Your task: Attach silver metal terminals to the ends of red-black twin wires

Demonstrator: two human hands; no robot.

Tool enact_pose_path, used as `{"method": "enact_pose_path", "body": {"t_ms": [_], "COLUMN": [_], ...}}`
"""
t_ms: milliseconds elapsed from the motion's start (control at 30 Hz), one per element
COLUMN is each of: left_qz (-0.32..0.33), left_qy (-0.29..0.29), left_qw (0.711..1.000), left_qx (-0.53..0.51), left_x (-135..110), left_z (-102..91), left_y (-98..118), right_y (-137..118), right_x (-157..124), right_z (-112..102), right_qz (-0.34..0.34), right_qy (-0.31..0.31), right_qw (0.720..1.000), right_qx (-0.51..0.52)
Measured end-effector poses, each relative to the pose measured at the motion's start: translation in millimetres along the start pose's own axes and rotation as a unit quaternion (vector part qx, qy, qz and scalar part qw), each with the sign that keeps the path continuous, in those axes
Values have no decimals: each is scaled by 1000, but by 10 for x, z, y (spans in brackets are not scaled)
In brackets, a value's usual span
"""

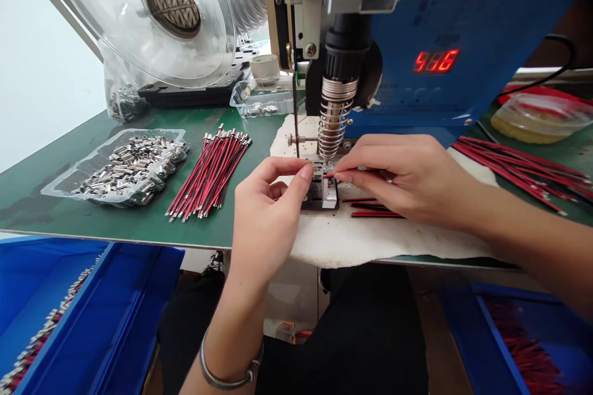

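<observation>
My left hand [273,210] is in a pinch at the left side of a small metal fixture [330,194]; what its fingertips hold, if anything, is too small to make out. From the right, my right hand [403,176] pinches a thin red-and-black wire [328,176], its end lying at the fixture. Directly above both sets of fingertips is the spring-wrapped soldering head [336,114] of the blue machine [412,99]. Several more red-and-black wires [373,207] lie on the white cloth [352,241] under my right hand.
At left, a clear tray [134,166] holds metal connectors, beside a bundle of wires with connectors [208,176]. More wires [519,170] lie at right, near a round plastic container [542,114]. Blue bins [111,315] stand below the green table's edge [139,237]. A clear hood [143,18] hangs back left.
</observation>
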State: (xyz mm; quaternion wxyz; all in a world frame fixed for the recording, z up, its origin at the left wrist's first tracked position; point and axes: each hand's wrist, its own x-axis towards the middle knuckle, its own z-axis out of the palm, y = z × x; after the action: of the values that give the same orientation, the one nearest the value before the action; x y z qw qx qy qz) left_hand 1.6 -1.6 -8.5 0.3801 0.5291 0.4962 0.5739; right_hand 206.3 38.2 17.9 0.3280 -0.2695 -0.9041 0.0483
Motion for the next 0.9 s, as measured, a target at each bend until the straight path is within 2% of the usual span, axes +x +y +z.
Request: {"method": "enact_pose_path", "body": {"t_ms": [900], "left_qz": [0], "left_qy": [1], "left_qw": [1000], "left_qx": [1], "left_x": [2], "left_z": [-2], "left_y": [-1], "right_y": [-25], "right_x": [3], "right_z": [-12], "right_qz": [5], "right_qy": [0], "right_qw": [1000], "right_qx": [-14]}}
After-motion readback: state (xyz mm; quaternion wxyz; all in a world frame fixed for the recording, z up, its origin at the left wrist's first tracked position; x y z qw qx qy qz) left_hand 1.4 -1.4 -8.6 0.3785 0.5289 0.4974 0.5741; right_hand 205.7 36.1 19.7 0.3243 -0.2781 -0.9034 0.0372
